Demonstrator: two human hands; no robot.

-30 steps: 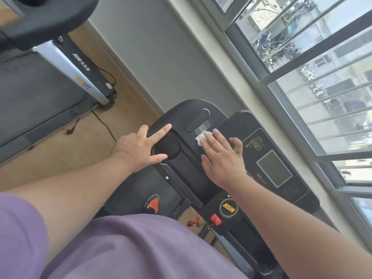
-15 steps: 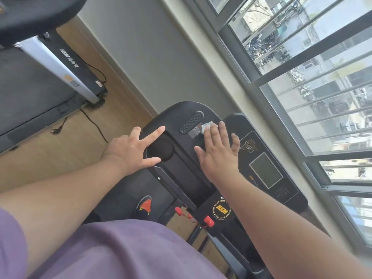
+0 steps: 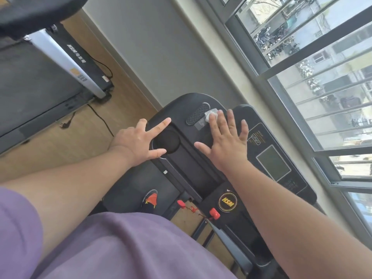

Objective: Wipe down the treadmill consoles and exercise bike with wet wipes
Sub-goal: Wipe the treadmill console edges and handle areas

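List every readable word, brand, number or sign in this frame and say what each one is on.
"HSM": gold-ringed round badge on the near treadmill console.
"HSM", followed by characters too blurred to read: black side rail of the neighbouring treadmill.
Too small or blurred to read: the gold print above the display screen, the button markings below it, the sticker beside the speaker grille, and the yellow label on the silver upright.

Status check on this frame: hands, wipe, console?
Right hand flat, pressing wet wipe on console. Left hand open, braced at cup recess. Nothing obstructing.
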